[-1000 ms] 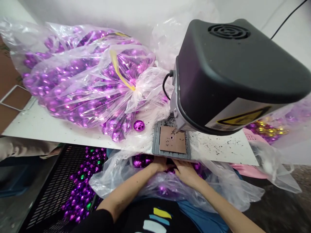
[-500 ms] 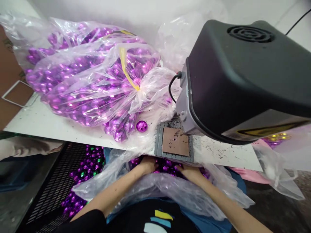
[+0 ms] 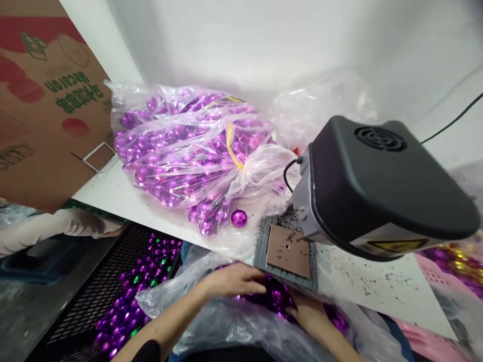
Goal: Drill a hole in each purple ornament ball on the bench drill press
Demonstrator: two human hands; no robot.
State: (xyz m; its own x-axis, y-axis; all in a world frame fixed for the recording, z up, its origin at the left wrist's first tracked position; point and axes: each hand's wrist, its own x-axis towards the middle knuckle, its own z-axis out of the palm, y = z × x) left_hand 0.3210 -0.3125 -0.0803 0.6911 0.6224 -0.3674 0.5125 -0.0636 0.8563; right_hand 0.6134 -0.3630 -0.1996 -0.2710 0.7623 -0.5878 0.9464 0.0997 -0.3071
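Note:
My left hand is above the mouth of a clear plastic bag on my lap, fingers stretched out with a gap to the thumb and nothing held. Inside the bag lie shiny purple disco-ball ornaments. My right hand reaches in among them on the right side; its fingertips are hidden by the balls and the table edge. Just beyond the hands, a grey base with a square brown plate sits on the table edge, dusted with dark specks. One purple ball rests on the table left of the plate.
A black machine head overhangs the plate. A tied bag of purple balls lies on the white table. At left are a cardboard box and a black crate of purple and green balls. Another person's leg shows; a pink basket is at right.
My left hand has lifted out of the balls, its fingers now stretched out. The right hand stays among them. The view has shifted, bringing more of the cardboard box in.

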